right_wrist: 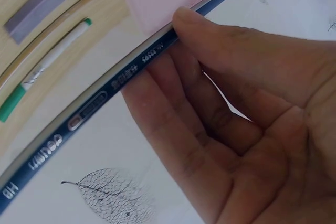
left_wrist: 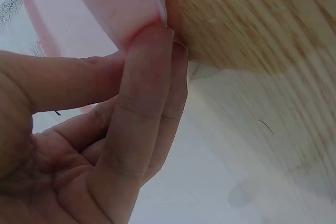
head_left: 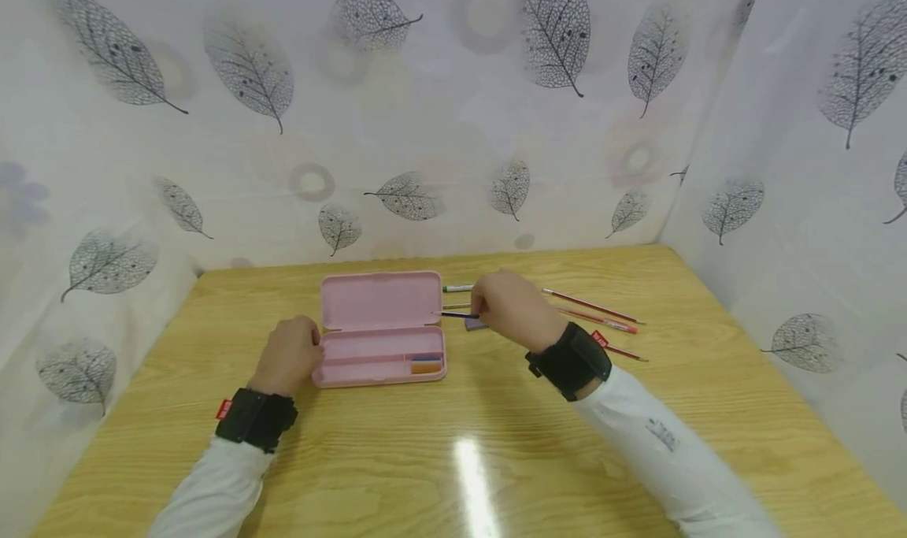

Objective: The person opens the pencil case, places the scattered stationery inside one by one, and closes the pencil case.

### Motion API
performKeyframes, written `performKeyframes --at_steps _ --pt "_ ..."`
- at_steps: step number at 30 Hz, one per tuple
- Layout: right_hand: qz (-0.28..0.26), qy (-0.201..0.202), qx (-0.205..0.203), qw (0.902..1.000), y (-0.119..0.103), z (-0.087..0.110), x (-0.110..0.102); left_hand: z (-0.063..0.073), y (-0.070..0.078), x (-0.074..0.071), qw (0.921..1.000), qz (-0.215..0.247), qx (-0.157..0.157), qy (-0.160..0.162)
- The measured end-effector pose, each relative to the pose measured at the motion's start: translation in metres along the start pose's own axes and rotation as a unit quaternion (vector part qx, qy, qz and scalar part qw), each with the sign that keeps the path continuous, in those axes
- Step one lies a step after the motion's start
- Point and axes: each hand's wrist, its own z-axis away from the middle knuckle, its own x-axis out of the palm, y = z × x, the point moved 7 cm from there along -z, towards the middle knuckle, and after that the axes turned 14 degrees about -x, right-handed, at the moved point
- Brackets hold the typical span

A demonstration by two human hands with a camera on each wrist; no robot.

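Note:
A pink pencil case point(head_left: 381, 302) lies unfolded on the table, its lid part at the back and its compartments in front. My left hand point(head_left: 286, 357) pinches the case's left side; in the left wrist view the thumb and fingers point(left_wrist: 147, 72) grip its pink rim point(left_wrist: 142, 9). Between thumb and fingers, my right hand point(head_left: 516, 309) holds a dark blue pencil point(right_wrist: 100, 95) marked HB, just right of the case. In the case's front right compartment sits a small orange, white and blue block point(head_left: 426, 365).
Right of the case lie a green-and-white pen point(right_wrist: 58, 53), a thin yellowish pencil point(right_wrist: 52, 32) and a purple block point(right_wrist: 39, 6). Farther right are a dark red pencil point(head_left: 591, 305), a coral-coloured pen point(head_left: 620, 326) and another red pencil point(head_left: 627, 354). Leaf-patterned curtains point(head_left: 439, 128) surround the table.

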Motion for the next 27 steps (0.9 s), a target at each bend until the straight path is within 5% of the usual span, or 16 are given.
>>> performKeyframes --at_steps 27 --pt "0.002 -0.012 -0.055 0.9984 -0.065 -0.074 0.007 -0.004 0.0 0.001 0.9999 -0.008 -0.004 -0.012"
